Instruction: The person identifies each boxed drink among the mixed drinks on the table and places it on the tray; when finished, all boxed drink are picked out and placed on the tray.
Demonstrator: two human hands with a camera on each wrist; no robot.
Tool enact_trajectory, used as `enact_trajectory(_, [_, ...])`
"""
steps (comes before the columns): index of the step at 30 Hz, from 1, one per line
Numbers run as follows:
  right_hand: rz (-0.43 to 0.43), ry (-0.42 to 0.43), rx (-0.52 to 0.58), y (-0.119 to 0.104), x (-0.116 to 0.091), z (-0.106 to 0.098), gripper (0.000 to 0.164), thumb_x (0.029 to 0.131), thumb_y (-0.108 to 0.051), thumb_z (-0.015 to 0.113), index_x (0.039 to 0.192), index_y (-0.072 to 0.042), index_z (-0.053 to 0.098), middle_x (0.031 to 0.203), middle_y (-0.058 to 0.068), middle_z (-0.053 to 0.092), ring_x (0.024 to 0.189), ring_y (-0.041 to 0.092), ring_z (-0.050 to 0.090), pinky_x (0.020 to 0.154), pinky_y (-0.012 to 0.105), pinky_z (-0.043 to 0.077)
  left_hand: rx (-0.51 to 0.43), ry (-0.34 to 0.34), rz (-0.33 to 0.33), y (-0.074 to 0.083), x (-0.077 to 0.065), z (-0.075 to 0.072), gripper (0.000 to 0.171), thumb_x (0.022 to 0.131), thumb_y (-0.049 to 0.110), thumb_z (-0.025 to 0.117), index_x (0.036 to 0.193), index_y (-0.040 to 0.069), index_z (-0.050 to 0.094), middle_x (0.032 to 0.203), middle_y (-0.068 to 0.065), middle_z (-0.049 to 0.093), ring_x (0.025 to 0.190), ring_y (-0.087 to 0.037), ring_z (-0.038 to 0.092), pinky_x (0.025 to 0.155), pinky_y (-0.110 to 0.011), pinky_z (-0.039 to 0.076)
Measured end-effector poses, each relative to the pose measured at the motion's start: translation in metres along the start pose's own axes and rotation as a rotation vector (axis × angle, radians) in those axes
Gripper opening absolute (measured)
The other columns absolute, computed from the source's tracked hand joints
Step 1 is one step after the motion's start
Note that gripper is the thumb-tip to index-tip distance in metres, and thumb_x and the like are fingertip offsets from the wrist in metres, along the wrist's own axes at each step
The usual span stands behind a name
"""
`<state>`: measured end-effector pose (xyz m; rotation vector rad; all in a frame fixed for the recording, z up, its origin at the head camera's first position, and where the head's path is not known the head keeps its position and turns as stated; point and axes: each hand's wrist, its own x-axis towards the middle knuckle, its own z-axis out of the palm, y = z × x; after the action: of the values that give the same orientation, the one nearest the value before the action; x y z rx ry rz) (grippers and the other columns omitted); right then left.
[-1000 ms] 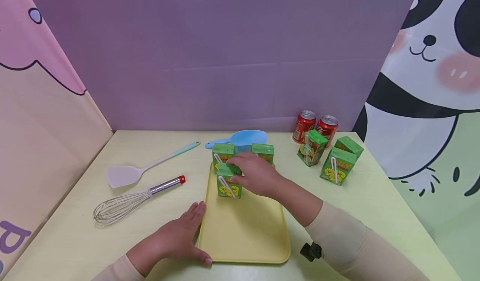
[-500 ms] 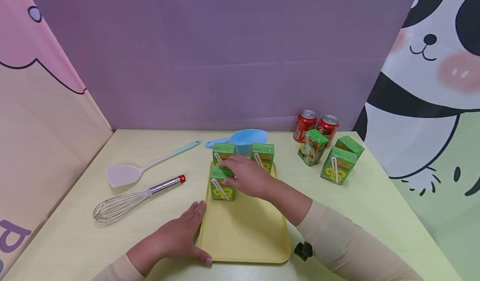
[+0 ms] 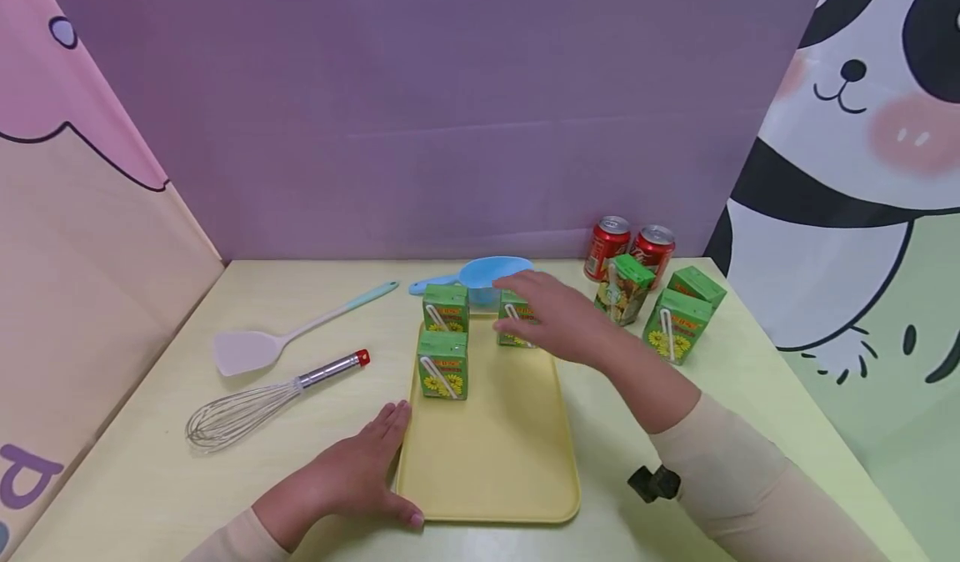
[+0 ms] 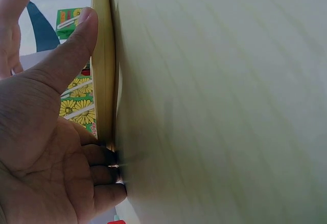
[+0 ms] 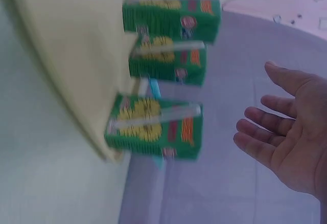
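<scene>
Right hand (image 3: 558,320) off three cartons (image 3: 443,366), apparently.

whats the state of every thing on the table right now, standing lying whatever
yellow tray: flat
cartons on the tray: upright, straws attached
cartons off the tray: upright, straws visible on two
red cans: upright; opened or not, cannot tell
spatula: lying flat
whisk: lying on its side
blue scoop: set down, partly hidden

Purple backdrop (image 3: 450,120): is facing you
Right panel (image 3: 915,454): is showing a panda (image 3: 810,278)
Left panel (image 3: 75,270): is showing pink
Table (image 3: 142,504): is lying below
</scene>
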<state>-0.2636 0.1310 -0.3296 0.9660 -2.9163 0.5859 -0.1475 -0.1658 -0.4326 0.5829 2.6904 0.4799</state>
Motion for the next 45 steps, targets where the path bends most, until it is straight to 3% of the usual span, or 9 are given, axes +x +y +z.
enact_trajectory(7, [0.203,0.051,-0.077,0.044,-0.030,-0.040,0.064,0.093,-0.044,0.064,0.146,-0.014,0.045,0.148,0.013,0.046,0.136,0.036,0.041,0.106,0.059,0.039,-0.012,-0.021,-0.017,0.000,0.000,0.000,0.135,0.060,0.075,0.075,0.156,0.000,0.016,0.164,-0.016,0.015,0.152,-0.033,0.013,0.114,-0.055,0.031])
enact_trajectory(12, [0.290,0.057,-0.147,0.076,-0.049,-0.060,0.067,0.091,-0.041,0.068,0.145,-0.008,0.044,0.146,0.020,0.046,0.134,0.043,0.038,0.105,0.064,0.037,-0.013,-0.025,-0.022,-0.001,-0.001,0.000,0.135,0.060,0.076,0.075,0.156,0.001,0.016,0.164,-0.015,0.014,0.152,-0.032,0.012,0.114,-0.055,0.030])
enact_trajectory(22, [0.367,-0.041,-0.270,0.131,-0.075,-0.063,0.064,0.088,-0.030,0.072,0.134,0.008,0.049,0.128,0.031,0.056,0.117,0.048,0.050,0.095,0.062,0.045,-0.014,-0.014,-0.015,0.000,-0.001,-0.001,0.135,0.061,0.075,0.076,0.156,0.000,0.016,0.164,-0.016,0.015,0.151,-0.033,0.013,0.114,-0.055,0.031])
enact_trajectory(27, [0.376,-0.071,-0.299,0.149,-0.081,-0.057,0.060,0.087,-0.026,0.075,0.129,0.010,0.054,0.119,0.031,0.061,0.104,0.044,0.056,0.087,0.057,0.051,-0.015,-0.009,-0.014,0.000,-0.002,-0.002,0.135,0.060,0.074,0.076,0.156,0.000,0.016,0.164,-0.017,0.015,0.151,-0.033,0.014,0.114,-0.055,0.031])
enact_trajectory(36, [0.294,-0.012,-0.345,0.156,-0.083,-0.054,0.037,0.081,-0.013,0.078,0.111,0.007,0.066,0.094,0.017,0.069,0.088,0.036,0.057,0.079,0.051,0.053,-0.012,-0.006,-0.002,0.000,-0.001,-0.001,0.135,0.061,0.075,0.075,0.156,-0.001,0.016,0.164,-0.017,0.015,0.151,-0.034,0.013,0.115,-0.055,0.030])
enact_trajectory(45, [0.262,-0.021,-0.280,0.151,-0.084,-0.056,0.038,0.082,-0.015,0.077,0.112,0.007,0.067,0.103,0.019,0.070,0.094,0.036,0.063,0.085,0.056,0.052,-0.002,-0.007,-0.004,0.000,-0.001,0.000,0.135,0.061,0.075,0.075,0.156,0.000,0.014,0.164,-0.016,0.014,0.151,-0.033,0.013,0.115,-0.054,0.030])
